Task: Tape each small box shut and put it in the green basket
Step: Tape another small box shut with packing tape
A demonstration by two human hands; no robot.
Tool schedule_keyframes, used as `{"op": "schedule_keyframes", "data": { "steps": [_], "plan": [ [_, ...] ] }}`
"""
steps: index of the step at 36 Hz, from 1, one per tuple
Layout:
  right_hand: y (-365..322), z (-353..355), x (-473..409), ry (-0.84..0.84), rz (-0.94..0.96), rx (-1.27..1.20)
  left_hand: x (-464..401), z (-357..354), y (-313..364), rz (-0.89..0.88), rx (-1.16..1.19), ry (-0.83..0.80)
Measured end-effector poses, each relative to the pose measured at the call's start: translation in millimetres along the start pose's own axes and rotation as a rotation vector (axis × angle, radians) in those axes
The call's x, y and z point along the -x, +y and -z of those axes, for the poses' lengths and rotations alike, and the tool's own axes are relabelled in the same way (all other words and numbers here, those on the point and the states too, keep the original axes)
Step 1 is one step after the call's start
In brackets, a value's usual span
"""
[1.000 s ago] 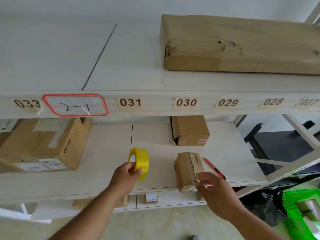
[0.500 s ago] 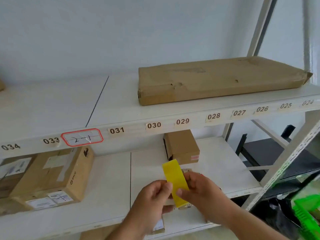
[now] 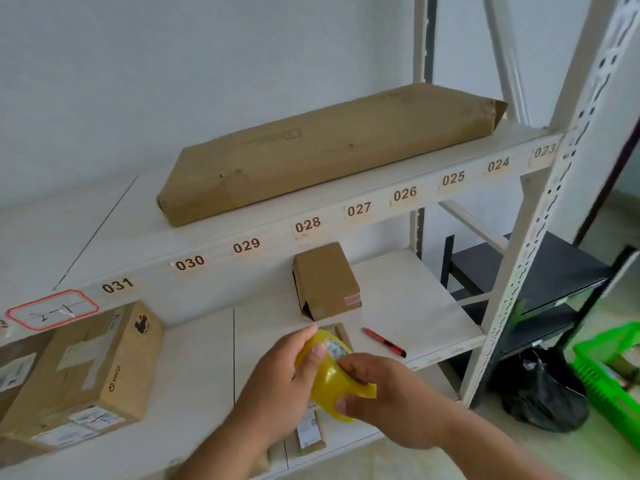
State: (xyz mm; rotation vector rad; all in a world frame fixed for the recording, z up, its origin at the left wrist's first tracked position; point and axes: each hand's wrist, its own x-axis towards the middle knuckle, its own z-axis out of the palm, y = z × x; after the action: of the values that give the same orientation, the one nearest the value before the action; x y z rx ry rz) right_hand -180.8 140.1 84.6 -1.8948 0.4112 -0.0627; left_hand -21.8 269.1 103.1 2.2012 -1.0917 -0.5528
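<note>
My left hand (image 3: 277,386) grips a yellow tape roll (image 3: 323,379) in front of the lower shelf. My right hand (image 3: 388,396) pinches the roll's free end on its right side. A small cardboard box (image 3: 337,332) lies on the shelf just behind the roll, mostly hidden by it and my hands. Another small brown box (image 3: 325,280) stands further back on the same shelf, one side flap ajar. The green basket (image 3: 613,375) sits on the floor at the far right, partly cut off.
A red pen-like tool (image 3: 382,341) lies on the shelf right of the hidden box. A large taped carton (image 3: 86,375) fills the shelf's left. A long flat parcel (image 3: 322,147) lies on the upper shelf. A black bag (image 3: 543,393) sits by the rack's upright (image 3: 540,216).
My left hand carried the tape roll from the shelf toward me, and my right hand left the small box and took the roll's end. The view has swung right.
</note>
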Motion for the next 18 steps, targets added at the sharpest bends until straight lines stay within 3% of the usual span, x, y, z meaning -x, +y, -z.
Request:
{"op": "schedule_keyframes", "data": {
  "steps": [8,18],
  "plan": [
    [36.0,2.2,9.2,0.025,0.024,-0.097,21.3,-41.1,19.2,-0.029,-0.215,0.068],
    [54.5,15.8,1.2,0.104,0.051,-0.238,25.2,-51.6,19.3,-0.255,-0.37,0.033]
  ]
}}
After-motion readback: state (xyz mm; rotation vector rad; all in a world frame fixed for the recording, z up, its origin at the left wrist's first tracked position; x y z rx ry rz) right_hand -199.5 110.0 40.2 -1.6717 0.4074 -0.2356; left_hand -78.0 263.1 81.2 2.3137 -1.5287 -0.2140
